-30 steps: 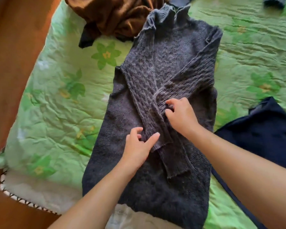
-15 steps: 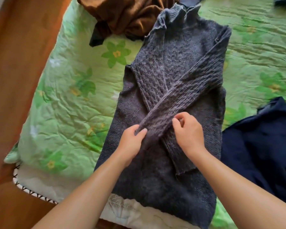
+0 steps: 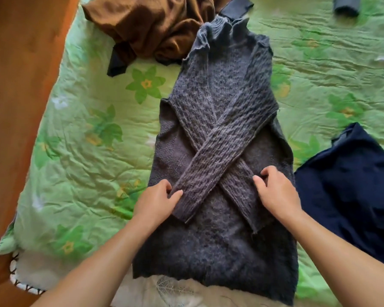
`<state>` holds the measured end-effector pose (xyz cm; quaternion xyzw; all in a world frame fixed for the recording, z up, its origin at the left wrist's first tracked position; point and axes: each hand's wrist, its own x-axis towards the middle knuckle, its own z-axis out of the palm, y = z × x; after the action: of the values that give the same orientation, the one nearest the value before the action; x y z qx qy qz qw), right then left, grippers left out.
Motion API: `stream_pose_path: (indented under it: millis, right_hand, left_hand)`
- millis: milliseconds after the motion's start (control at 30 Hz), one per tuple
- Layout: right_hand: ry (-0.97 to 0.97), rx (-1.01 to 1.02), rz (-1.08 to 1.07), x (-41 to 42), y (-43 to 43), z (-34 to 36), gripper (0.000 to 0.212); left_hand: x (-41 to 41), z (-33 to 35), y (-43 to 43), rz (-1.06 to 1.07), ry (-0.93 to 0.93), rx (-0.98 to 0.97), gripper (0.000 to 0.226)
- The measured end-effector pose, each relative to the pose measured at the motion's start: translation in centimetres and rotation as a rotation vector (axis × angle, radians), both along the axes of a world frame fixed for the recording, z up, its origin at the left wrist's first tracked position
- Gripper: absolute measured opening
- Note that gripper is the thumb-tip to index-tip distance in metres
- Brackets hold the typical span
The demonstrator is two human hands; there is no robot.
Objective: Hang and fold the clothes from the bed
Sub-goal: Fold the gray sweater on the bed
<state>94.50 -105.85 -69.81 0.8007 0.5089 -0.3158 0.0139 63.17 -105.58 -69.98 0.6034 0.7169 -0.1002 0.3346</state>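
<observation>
Grey sweater (image 3: pixel 211 247) lies flat, front up, lengthwise on the bed (image 3: pixel 87 173), collar away from you and hem toward you at the mattress edge. Both sleeves are folded in and crossed in an X over the chest. The top sleeve (image 3: pixel 220 151) runs down from the far right shoulder to the near left, and your left hand (image 3: pixel 155 202) is at its cuff end, thumb lying on the knit, fingers curled at the sleeve's edge: that grip pinches the sleeve. The under sleeve (image 3: pixel 242 189) slants to the near right, and your right hand (image 3: pixel 277 191) sits on it with fingers bent, thumb and forefinger nipping the knit. A crumpled brown garment (image 3: pixel 155 25) lies by the collar, touching it. A navy garment (image 3: pixel 353 185) lies just beside the sweater on your right. Wooden floor (image 3: pixel 16 85) shows off to the left
</observation>
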Motion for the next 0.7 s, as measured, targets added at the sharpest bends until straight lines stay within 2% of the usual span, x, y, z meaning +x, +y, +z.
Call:
stream_pose_path:
  millis: [67, 133, 233, 300, 333, 367, 433, 500, 533, 600, 700]
  right_hand:
    - [-0.009, 0.217, 0.081, -0.4, 2.9, 0.1, 0.03]
    - [-0.055, 0.351, 0.221, -0.8, 6.5, -0.1, 0.036]
    - [-0.228, 0.326, 0.274, -0.5, 11.9, -0.2, 0.069]
    - [-0.304, 0.246, 0.175, 0.6, 14.6, -0.7, 0.084]
    - [-0.291, 0.234, 0.109, 1.5, 15.5, -1.1, 0.085]
    - [-0.259, 0.244, 0.042, 2.5, 16.2, -1.4, 0.081]
    - [-0.186, 0.296, -0.126, 4.9, 16.9, -2.1, 0.059]
    - [-0.195, 0.277, -0.278, 7.4, 17.4, -2.3, 0.038]
    - [-0.201, 0.236, -0.304, 8.3, 17.4, -2.4, 0.035]
    - [-0.101, 0.189, -0.299, 9.3, 18.0, -2.5, 0.035]
    - [0.322, 0.213, -0.293, 8.5, 20.2, -0.4, 0.06]
  left_hand:
    - [0.0, 0.6, 2.6, -0.083, 0.02, 0.165, 0.035]
    - [0.2, 0.5, 6.3, -0.16, -0.059, 0.371, 0.033]
    - [1.7, -0.6, 13.1, -0.18, -0.132, 0.521, 0.039]
    - [3.0, -1.1, 17.7, -0.178, -0.07, 0.523, 0.05]
    - [3.4, -1.4, 19.7, -0.163, -0.039, 0.493, 0.059]
    - [3.5, -1.7, 21.5, -0.136, -0.026, 0.442, 0.068]
    - [3.0, -2.3, 24.0, -0.114, -0.067, 0.344, 0.08]
    - [2.0, -3.0, 25.1, -0.174, -0.131, 0.34, 0.079]
    - [1.4, -3.2, 25.3, -0.175, -0.175, 0.352, 0.075]
    - [0.8, -3.0, 25.5, -0.079, -0.273, 0.361, 0.063]
    - [2.0, -2.0, 27.6, 0.151, -0.402, 0.345, 0.047]
